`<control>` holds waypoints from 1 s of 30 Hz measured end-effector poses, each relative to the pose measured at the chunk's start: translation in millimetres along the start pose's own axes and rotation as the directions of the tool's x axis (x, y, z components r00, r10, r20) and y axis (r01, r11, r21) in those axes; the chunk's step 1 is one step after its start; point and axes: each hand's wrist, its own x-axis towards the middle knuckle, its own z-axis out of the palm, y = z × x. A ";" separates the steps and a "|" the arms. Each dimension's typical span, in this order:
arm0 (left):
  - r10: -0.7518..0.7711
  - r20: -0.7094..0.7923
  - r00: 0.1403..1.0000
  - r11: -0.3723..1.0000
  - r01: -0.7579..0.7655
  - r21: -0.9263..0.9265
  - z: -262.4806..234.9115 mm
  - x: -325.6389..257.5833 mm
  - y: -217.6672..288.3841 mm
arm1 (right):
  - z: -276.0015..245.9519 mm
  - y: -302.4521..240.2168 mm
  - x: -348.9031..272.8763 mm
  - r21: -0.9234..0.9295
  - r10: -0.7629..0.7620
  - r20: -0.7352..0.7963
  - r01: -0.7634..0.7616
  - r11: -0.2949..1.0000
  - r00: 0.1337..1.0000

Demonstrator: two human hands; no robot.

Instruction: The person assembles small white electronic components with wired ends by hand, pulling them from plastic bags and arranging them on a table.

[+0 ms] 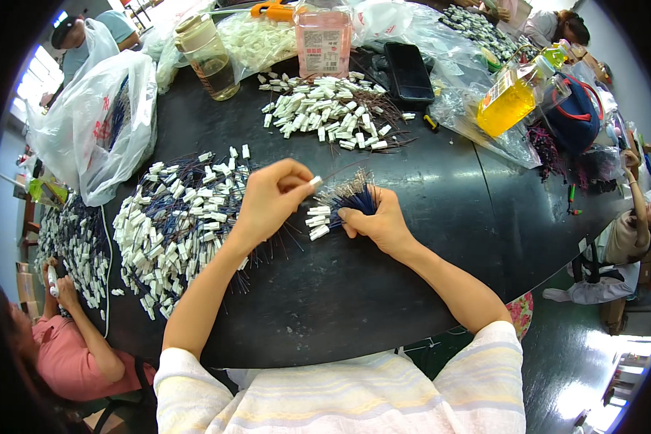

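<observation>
- Here, the left hand (267, 199) pinches one white connector (315, 181); the right hand (376, 220) grips a blue wire bundle (351, 197).
- A pink-labelled bottle (323, 37) (rectangular) stands at the black table's (441, 210) far edge.
- Bare tabletop lies toward the right edge.

A broad black table (427, 239) fills most of the view, its glossy top catching pale reflections. Bright daylight comes through a window (40, 76) at the upper left (glare washes out the panes). At the lower right, the dark green floor (582, 362) shines wetly.

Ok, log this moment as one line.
left hand: pinches one white connector | right hand: grips blue wire bundle | pile of connectors to the left
</observation>
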 end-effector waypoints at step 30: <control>0.602 -0.101 0.792 0.755 -0.522 0.397 10.6 -46.1 -20.5 | 14.2 -0.9 -0.8 -0.142 -0.032 0.002 0.032 0.989 0.999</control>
